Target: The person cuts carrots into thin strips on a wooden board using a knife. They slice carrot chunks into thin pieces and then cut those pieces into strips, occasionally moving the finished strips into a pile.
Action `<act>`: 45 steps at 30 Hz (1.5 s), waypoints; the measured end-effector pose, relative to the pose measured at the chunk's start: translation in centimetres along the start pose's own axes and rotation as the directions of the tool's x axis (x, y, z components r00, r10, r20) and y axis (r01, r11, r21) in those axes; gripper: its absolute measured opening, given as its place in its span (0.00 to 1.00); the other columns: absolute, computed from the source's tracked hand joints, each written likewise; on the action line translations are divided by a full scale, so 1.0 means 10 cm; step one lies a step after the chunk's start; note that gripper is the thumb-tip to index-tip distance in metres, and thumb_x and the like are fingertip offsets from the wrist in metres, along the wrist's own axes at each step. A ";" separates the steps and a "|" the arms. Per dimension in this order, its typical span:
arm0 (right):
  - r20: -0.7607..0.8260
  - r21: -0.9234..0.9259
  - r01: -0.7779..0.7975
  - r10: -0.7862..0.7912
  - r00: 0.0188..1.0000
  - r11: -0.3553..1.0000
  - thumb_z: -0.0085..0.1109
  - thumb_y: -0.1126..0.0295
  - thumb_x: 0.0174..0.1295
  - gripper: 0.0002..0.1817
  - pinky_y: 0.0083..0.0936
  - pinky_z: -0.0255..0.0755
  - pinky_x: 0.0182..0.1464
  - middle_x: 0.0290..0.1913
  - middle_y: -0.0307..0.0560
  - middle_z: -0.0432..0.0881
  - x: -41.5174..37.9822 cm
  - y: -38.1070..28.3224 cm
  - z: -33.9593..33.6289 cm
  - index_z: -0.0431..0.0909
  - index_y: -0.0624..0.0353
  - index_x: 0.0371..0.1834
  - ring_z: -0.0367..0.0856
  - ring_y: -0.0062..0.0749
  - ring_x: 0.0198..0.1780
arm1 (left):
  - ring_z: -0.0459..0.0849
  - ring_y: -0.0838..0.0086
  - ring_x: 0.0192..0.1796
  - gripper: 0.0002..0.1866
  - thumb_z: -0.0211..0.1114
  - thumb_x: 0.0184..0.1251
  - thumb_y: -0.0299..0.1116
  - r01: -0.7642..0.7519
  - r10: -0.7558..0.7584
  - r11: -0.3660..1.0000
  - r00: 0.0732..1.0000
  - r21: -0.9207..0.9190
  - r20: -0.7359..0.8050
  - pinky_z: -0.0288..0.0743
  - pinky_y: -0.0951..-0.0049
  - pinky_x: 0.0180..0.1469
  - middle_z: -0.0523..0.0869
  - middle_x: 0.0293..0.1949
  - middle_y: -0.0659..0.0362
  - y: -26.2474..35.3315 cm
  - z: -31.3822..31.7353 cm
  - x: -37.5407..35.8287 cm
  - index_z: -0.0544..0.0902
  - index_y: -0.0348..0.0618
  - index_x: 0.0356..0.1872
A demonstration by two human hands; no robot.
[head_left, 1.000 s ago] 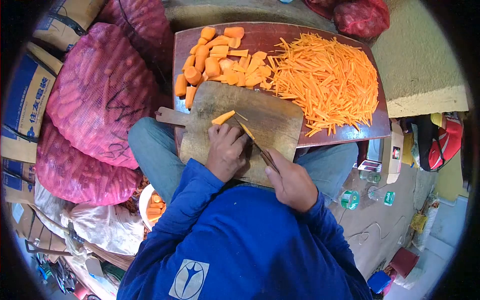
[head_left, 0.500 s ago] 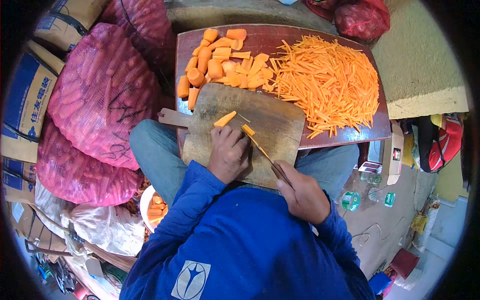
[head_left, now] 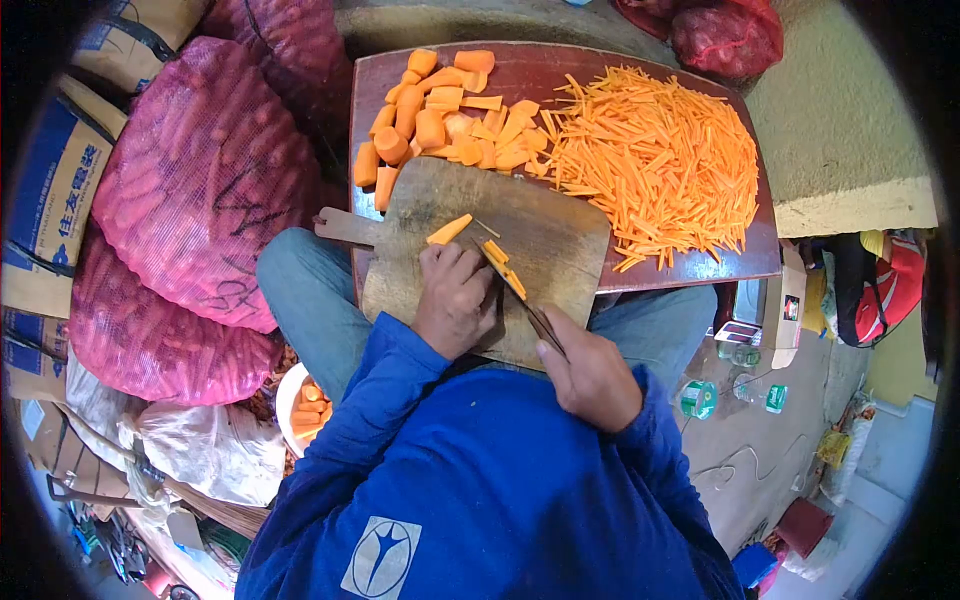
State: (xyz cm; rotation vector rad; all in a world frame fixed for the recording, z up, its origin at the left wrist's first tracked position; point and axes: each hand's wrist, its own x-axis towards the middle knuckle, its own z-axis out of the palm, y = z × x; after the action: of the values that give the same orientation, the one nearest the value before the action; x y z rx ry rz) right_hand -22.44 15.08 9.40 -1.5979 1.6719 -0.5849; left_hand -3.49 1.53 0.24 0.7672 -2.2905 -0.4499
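Observation:
My right hand is closed around the handle of a knife, whose blade slants up and left over the wooden cutting board. Several cut carrot sticks lie along the blade's right side. Curled knuckles of my left hand press down on the board just left of the blade; whatever is under the fingers is hidden. A carrot slice rests above the left fingertips. The board overlaps the front of a dark red tabletop.
Carrot chunks lie behind the board, with a heap of carrot sticks at right. Pink mesh sacks stand at left, near a white bucket of carrots. Plastic bottles are on the floor at right.
My right hand and the knife have shifted slightly left and up. More cut carrot shows along the blade. My left hand stays almost in place.

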 end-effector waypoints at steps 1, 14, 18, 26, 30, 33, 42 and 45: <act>-0.030 -0.027 0.060 -0.061 0.998 0.998 0.59 0.65 0.78 0.24 0.58 0.82 0.48 0.49 0.71 0.88 0.08 0.00 0.02 0.69 0.58 0.74 0.88 0.70 0.49 | 0.80 0.55 0.49 0.13 0.76 0.50 0.26 -0.013 0.013 1.000 1.000 0.001 -0.027 0.68 0.51 0.59 0.81 0.41 0.54 0.00 -0.01 0.02 0.89 0.39 0.40; -0.082 -0.414 0.251 -0.310 0.947 0.875 0.69 0.65 0.72 0.29 0.46 0.81 0.38 0.40 0.54 0.84 0.10 0.22 -0.14 0.74 0.64 0.73 0.87 0.53 0.40 | 0.81 0.57 0.56 0.13 0.77 0.63 0.26 0.165 -0.149 0.974 0.983 0.158 -0.108 0.67 0.55 0.63 0.87 0.49 0.58 -0.27 -0.21 0.11 0.90 0.42 0.49; -0.182 -0.428 0.245 -0.348 0.920 0.870 0.70 0.65 0.72 0.28 0.46 0.81 0.37 0.41 0.55 0.85 0.11 0.21 -0.17 0.75 0.64 0.71 0.88 0.54 0.39 | 0.82 0.58 0.54 0.11 0.78 0.62 0.26 0.162 -0.149 0.979 0.983 0.122 -0.111 0.66 0.56 0.62 0.87 0.45 0.58 -0.31 -0.20 0.07 0.90 0.43 0.46; -0.100 -0.073 0.124 -0.131 0.986 0.990 0.67 0.68 0.75 0.25 0.47 0.84 0.47 0.50 0.61 0.89 -0.13 0.18 -0.16 0.78 0.64 0.72 0.90 0.61 0.47 | 0.82 0.58 0.50 0.09 0.78 0.62 0.27 0.111 -0.090 0.981 0.987 0.159 -0.134 0.66 0.55 0.60 0.86 0.41 0.59 -0.32 -0.21 0.05 0.90 0.44 0.43; -0.014 0.184 0.134 -0.133 0.991 0.974 0.63 0.65 0.78 0.22 0.49 0.84 0.52 0.51 0.66 0.89 -0.21 0.16 -0.21 0.79 0.63 0.70 0.90 0.64 0.52 | 0.83 0.59 0.49 0.08 0.79 0.63 0.29 0.123 -0.098 0.970 0.987 0.208 -0.126 0.66 0.55 0.58 0.88 0.42 0.60 -0.27 -0.28 0.07 0.90 0.45 0.42; 0.070 0.260 0.019 -0.039 0.997 0.965 0.63 0.65 0.78 0.20 0.45 0.83 0.55 0.53 0.68 0.88 -0.18 0.17 -0.26 0.81 0.64 0.68 0.90 0.65 0.54 | 0.85 0.58 0.48 0.08 0.79 0.63 0.28 0.152 -0.119 0.960 0.982 0.236 -0.145 0.71 0.56 0.57 0.88 0.40 0.58 -0.25 -0.32 0.07 0.91 0.45 0.41; -0.443 -0.101 0.072 -0.110 0.890 0.992 0.63 0.67 0.78 0.19 0.41 0.83 0.53 0.45 0.67 0.89 0.39 0.71 -0.57 0.81 0.67 0.66 0.91 0.59 0.48 | 0.81 0.58 0.49 0.11 0.77 0.60 0.25 0.153 -0.153 0.986 0.988 0.066 -0.003 0.64 0.54 0.55 0.84 0.40 0.58 -0.13 -0.22 -0.12 0.91 0.43 0.44; -0.385 0.034 -0.001 0.014 0.923 0.999 0.64 0.68 0.78 0.20 0.39 0.83 0.53 0.46 0.66 0.90 0.32 0.53 -0.62 0.81 0.68 0.67 0.93 0.51 0.47 | 0.80 0.58 0.49 0.13 0.77 0.58 0.24 0.150 -0.151 0.989 0.988 0.013 0.031 0.64 0.54 0.54 0.83 0.39 0.58 0.00 -0.23 -0.14 0.90 0.43 0.45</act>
State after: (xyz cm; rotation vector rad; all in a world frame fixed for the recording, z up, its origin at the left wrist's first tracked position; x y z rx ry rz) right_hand -30.42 11.58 8.67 -1.5206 1.9373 -0.9685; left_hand -1.05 2.14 1.19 0.9492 -2.2746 -0.5222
